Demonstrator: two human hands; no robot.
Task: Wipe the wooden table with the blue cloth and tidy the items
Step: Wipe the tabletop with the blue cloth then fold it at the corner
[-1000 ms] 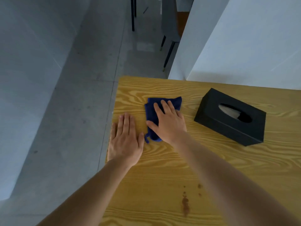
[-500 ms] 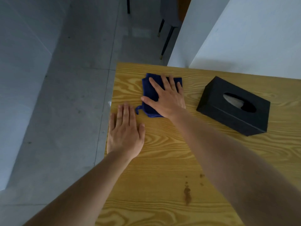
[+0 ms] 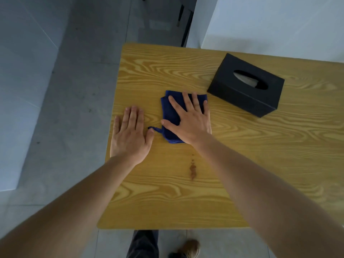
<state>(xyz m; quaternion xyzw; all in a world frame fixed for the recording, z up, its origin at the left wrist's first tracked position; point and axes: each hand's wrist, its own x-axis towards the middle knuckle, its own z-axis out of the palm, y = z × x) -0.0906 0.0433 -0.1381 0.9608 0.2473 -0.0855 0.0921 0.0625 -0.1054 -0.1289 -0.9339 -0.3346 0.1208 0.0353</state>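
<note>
The right hand (image 3: 188, 121) lies flat on the cloth (image 3: 171, 112), fingers (image 3: 186, 100) spread, pinning rather than gripping it. A brown stain (image 3: 192, 171) sits just nearer the person than the cloth. The left hand (image 3: 130, 135) rests flat, empty, beside the cloth on the counter (image 3: 260, 164).

Single view, head-worn, wide-angle. Looks steeply down and forward from above the near edge of the wooden table (image 3: 242, 164), close enough that both forearms enter from the bottom corners and fill the lower frame. Near table edge sits low in frame; below it, a trouser leg (image 3: 143, 244) and a shoe (image 3: 188, 248) on the floor. Far edge lies in the upper third, with grey floor (image 3: 83, 71) to the left and a white wall (image 3: 279, 25) beyond. Straight lines bow toward the edges. No second view to compare.
</note>
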